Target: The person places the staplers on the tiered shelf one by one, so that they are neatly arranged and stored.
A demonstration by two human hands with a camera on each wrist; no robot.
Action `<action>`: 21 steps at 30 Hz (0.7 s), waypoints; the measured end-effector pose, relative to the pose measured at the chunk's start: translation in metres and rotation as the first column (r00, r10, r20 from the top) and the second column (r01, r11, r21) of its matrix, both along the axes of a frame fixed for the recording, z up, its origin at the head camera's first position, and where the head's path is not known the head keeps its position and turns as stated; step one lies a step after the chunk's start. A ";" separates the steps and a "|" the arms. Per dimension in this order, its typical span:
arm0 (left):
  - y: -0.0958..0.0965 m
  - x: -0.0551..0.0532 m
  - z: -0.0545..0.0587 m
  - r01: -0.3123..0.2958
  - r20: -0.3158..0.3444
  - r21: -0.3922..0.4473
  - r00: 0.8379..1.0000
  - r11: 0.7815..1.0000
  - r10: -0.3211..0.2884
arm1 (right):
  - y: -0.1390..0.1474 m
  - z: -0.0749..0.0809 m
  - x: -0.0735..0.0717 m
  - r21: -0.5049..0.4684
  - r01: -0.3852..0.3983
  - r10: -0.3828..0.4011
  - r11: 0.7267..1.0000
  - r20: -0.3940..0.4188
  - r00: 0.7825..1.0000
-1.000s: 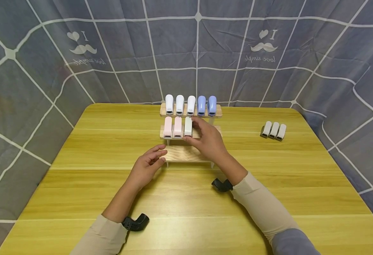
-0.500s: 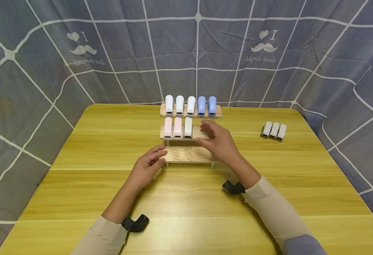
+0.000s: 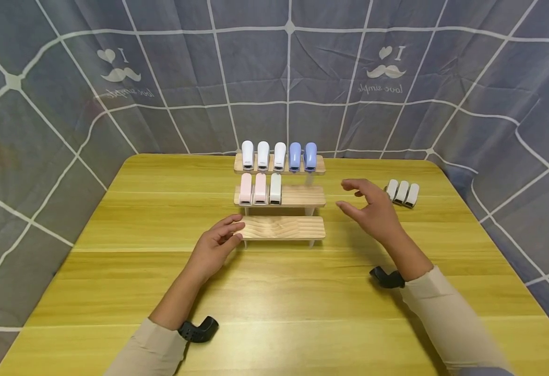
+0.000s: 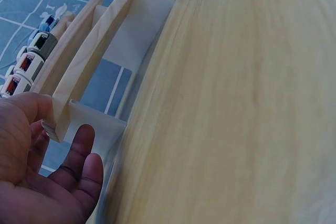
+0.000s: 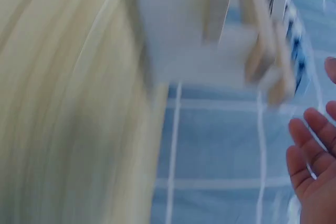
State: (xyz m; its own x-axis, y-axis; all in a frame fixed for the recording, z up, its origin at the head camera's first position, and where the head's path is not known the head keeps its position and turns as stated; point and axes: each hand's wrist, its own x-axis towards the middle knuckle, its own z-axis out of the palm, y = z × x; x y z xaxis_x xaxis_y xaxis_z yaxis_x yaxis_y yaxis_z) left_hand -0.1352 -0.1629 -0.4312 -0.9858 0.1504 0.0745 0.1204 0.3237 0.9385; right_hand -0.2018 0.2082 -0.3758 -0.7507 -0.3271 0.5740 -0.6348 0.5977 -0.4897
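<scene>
My left hand (image 3: 214, 251) holds the left end of the lowest shelf of a three-tier wooden display rack (image 3: 298, 227), thumb at the front corner and fingers at the end. In the left wrist view the thumb touches the board (image 4: 86, 61), while two fingers hang loose below it. My right hand (image 3: 373, 211) is in the air right of the rack, fingers parted and holding nothing. On the middle shelf stand two pink staplers (image 3: 260, 188) and a pale greenish-white stapler (image 3: 275, 188). White staplers (image 3: 263, 155) and two blue staplers (image 3: 309, 156) fill the top shelf.
Several pale staplers (image 3: 401, 192) stand grouped on the yellow wooden table (image 3: 274, 303), just beyond my right hand. A grey checked curtain (image 3: 255, 62) hangs behind the table and along both sides.
My right hand has let go of the pale greenish-white stapler on the middle shelf and moved right, toward the grouped pale staplers. The left hand has stayed at the rack's end.
</scene>
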 end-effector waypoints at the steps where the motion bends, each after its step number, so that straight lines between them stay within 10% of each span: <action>1: 0.000 0.000 0.001 -0.003 0.003 -0.002 1.000 1.000 0.003 | 0.008 -0.002 -0.002 0.000 0.021 -0.021 1.000 0.000 1.000; 21: 0.000 0.000 0.001 0.003 -0.012 -0.002 1.000 1.000 -0.003 | 0.146 -0.029 -0.040 0.023 0.339 -0.327 0.941 0.327 0.887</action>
State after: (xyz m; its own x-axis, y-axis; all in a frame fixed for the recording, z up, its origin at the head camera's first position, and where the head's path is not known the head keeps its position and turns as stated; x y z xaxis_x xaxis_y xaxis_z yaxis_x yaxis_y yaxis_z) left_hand -0.1348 -0.1624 -0.4303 -0.9844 0.1537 0.0857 0.1323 0.3249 0.9365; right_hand -0.2419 0.3544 -0.4049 -0.9571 -0.0097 0.2895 -0.2060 0.7254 -0.6568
